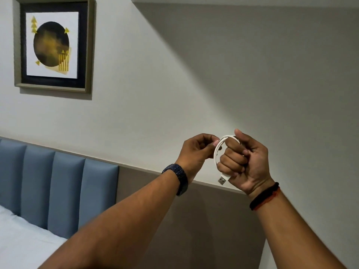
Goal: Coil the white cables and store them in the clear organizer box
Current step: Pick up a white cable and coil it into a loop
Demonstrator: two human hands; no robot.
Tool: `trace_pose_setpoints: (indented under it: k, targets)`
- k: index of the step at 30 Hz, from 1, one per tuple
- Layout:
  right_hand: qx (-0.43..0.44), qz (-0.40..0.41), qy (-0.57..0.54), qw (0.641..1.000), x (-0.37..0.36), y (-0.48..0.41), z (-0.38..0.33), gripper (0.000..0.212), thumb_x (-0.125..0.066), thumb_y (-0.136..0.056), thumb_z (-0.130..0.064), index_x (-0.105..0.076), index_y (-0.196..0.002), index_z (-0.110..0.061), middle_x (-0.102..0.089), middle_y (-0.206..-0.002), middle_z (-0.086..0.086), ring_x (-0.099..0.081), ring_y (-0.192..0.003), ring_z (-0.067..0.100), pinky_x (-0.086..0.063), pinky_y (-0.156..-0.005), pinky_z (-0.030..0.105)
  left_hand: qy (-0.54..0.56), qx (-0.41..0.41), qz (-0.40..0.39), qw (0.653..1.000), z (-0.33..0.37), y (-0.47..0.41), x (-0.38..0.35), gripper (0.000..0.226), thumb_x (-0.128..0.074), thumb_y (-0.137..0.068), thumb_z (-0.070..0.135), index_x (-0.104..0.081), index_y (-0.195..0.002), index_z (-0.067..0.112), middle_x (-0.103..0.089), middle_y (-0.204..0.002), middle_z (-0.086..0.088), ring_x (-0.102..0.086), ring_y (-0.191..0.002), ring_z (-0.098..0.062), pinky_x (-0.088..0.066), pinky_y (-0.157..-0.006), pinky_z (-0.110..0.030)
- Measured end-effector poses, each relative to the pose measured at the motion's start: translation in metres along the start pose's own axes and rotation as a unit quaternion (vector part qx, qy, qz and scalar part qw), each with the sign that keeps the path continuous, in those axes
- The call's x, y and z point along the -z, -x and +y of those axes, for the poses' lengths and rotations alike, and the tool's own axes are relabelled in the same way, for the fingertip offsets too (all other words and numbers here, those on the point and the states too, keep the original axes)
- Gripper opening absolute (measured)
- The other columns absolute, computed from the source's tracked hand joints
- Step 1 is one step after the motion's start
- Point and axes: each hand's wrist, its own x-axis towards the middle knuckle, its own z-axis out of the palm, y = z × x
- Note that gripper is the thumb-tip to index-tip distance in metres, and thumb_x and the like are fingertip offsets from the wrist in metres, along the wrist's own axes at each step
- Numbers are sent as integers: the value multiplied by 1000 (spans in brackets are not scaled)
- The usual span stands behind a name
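Both hands are raised in front of a pale wall (pixel 213 65). The right hand (pixel 246 162) is curled into a fist around a white cable (pixel 217 150), looped over its fingers (pixel 231 158). The cable's USB plug (pixel 223 179) pokes out below the fist. Just left of that grip, the left hand (pixel 196 150) pinches the loop's top between thumb and fingertips. A dark watch (pixel 179 178) sits on the left wrist, a black-and-red thread band (pixel 264 196) on the right. Far left of the hands hangs 1 framed picture (pixel 53 44) above a blue padded headboard (pixel 52 183).
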Motion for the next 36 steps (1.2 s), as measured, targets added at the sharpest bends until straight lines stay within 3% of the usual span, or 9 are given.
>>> trace_pose_setpoints:
  k: [3,7,13,16,21,25,30,36]
  targets:
    - [4,-10,-10,1000,0,1,-1,45,-27,-93,-32,-26,-49,-20,-19,-36,-4,-16,-30,13,-16,-37,21,-14,8,14,1000,0,4,-4,14,-63,-87,9,-73,-83,16,-72,-71,7,-61,-61,-8,-48,-54,-19]
    - [5,-3,-5,1000,2,2,-3,43,-29,-91,-30,-25,-49,-21,-17,-36,-5,-14,-30,13,-16,-36,21,-17,19,-2,1000,2,6,-7,13,-64,-86,7,-75,-90,12,-74,-82,-2,-69,-75,-15,-56,-67,-24]
    - [9,11,-9,1000,10,4,-7,43,-29,-91,-29,-25,-49,-20,-19,-36,-4,-15,-30,14,-16,-37,22,96,85,-69,989,6,7,-1,25,-56,-92,26,-73,-90,8,-74,-82,-2,-69,-81,-17,-55,-74,-28]
    - [8,10,3,1000,14,3,-5,41,-31,-89,-28,-25,-49,-20,-18,-36,-4,-15,-30,13,-16,-37,22,51,80,-76,993,5,6,-1,35,-64,-80,36,-72,-96,5,-73,-87,-6,-68,-83,-18,-55,-76,-27]
    - [-1,-11,-5,1000,22,3,0,39,-34,-87,-25,-28,-50,-20,-21,-36,-4,-14,-29,13,-16,-37,22,-31,73,-116,990,5,5,3,24,-62,-88,15,-68,-108,3,-71,-97,-10,-67,-88,-14,-55,-84,-28]
    - [-16,-26,-14,999,26,4,4,37,-38,-85,-22,-27,-50,-19,-21,-36,-4,-12,-29,13,-14,-37,23,-145,41,-126,981,8,3,4,20,-59,-88,5,-69,-105,2,-70,-88,-6,-65,-72,-5,-53,-70,-17]
    - [-18,-17,-1,1000,30,5,2,35,-43,-81,-22,-27,-50,-19,-22,-37,-4,-17,-31,14,-17,-38,24,-166,13,-79,983,3,4,0,9,-63,-86,8,-71,-88,5,-66,-69,1,-61,-58,-1,-51,-61,-14]
    - [-17,25,34,999,39,10,0,35,-43,-81,-20,-27,-50,-17,-21,-37,-2,-20,-32,16,-23,-40,24,-154,46,-92,983,-1,2,-3,12,-62,-88,12,-71,-93,5,-69,-76,0,-64,-67,-6,-56,-67,-20]
